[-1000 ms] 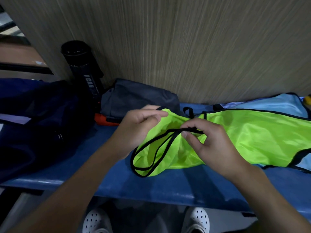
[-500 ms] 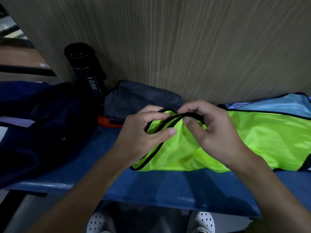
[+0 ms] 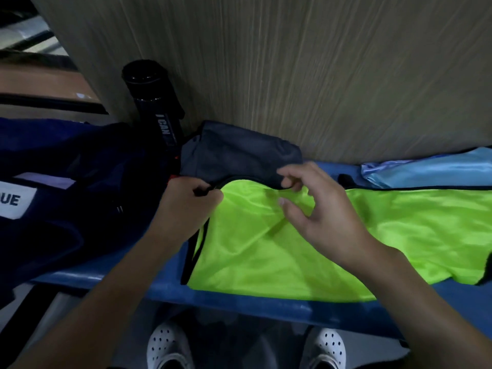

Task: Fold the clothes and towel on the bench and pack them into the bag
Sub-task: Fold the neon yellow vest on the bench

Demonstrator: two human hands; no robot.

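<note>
Folding looks barely started: your left hand [image 3: 186, 206] pinches a corner of the green vest [image 3: 292, 249], your right hand [image 3: 319, 217] hovers above it, fingers relaxed; packing the bag [image 3: 66, 198] beside the vest remains.

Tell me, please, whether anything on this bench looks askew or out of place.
Nothing spilled or damaged. The green vest lies rumpled, its near edge reaching the front rim of the bench; a light blue garment lies bunched against the wall behind it.

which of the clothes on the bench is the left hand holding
The neon green vest, spread at the front: the left hand pinches its black-trimmed corner. The dark grey garment and light blue garment lie behind it.
</note>
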